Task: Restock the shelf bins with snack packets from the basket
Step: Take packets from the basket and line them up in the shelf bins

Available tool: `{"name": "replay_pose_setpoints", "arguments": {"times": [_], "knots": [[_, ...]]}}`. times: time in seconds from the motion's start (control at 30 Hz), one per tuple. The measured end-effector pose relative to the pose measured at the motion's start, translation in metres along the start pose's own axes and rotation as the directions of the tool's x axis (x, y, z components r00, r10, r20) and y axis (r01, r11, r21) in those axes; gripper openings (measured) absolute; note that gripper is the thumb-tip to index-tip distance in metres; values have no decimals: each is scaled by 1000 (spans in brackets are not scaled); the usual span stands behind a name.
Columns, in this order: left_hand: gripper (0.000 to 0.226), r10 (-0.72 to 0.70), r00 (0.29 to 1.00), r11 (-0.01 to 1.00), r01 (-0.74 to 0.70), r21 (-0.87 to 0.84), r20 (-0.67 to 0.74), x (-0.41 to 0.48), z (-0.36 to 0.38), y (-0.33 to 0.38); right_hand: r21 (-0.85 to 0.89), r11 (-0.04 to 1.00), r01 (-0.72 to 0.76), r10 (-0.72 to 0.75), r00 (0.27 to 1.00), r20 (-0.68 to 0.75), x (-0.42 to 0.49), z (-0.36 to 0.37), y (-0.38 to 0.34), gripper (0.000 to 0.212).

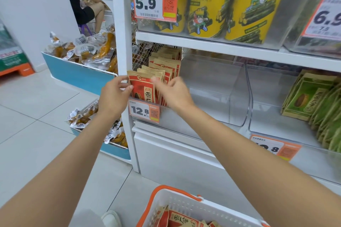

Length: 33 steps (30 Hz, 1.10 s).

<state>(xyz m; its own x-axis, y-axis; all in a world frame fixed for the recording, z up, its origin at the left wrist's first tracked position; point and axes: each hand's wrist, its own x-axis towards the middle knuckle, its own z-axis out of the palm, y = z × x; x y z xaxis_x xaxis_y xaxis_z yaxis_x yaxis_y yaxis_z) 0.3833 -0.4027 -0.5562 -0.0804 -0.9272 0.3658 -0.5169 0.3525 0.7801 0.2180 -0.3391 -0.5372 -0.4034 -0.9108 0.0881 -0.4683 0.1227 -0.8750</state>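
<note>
The left hand (115, 96) pinches the left edge of the front red and tan paper snack packet (143, 88) between thumb and fingertips. This packet stands upright at the head of a row of matching packets (166, 64) in the clear plastic shelf bin (166, 110) just beside the white upright post (121, 24). Its face carries a round logo, the small characters "洽洽" and a large "香" on a dark band.

The right hand (173, 92) is motion-blurred. Its fingers lie on the top edges of the packets just behind the front one, and whether they grip any cannot be told.

An orange-and-white price tag (143, 111) clipped to the bin front reads "12.8".

On the shelf above, yellow cartoon-printed cans (208, 7) stand behind a tag reading "5.9" (155, 1). A tag further right shows "6.9" (328, 16).

At the lower edge sits the white slotted plastic basket with orange handle (184, 206), holding more of the red packets (177, 219). Green packets (313, 97) fill a bin at the right.
</note>
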Motion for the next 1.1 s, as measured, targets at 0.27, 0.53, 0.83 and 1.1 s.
{"name": "replay_pose_setpoints", "arguments": {"times": [0.27, 0.53, 0.83, 1.1], "knots": [[57, 278, 957, 946, -257, 199, -87, -16, 14, 11, 506, 648, -569, 377, 817, 437, 50, 18, 2, 83], [62, 342, 939, 916, -324, 237, -34, -7, 27, 13, 559, 667, -492, 522, 844, 120, 88, 8, 25, 91], [51, 331, 942, 943, -330, 28, -50, -2, 38, 3, 532, 655, -537, 365, 841, 400, 90, 52, 8, 100], [41, 335, 934, 941, -338, -6, -123, -5, 32, 6, 393, 719, -574, 310, 770, 557, 69, 31, 10, 83]]}}
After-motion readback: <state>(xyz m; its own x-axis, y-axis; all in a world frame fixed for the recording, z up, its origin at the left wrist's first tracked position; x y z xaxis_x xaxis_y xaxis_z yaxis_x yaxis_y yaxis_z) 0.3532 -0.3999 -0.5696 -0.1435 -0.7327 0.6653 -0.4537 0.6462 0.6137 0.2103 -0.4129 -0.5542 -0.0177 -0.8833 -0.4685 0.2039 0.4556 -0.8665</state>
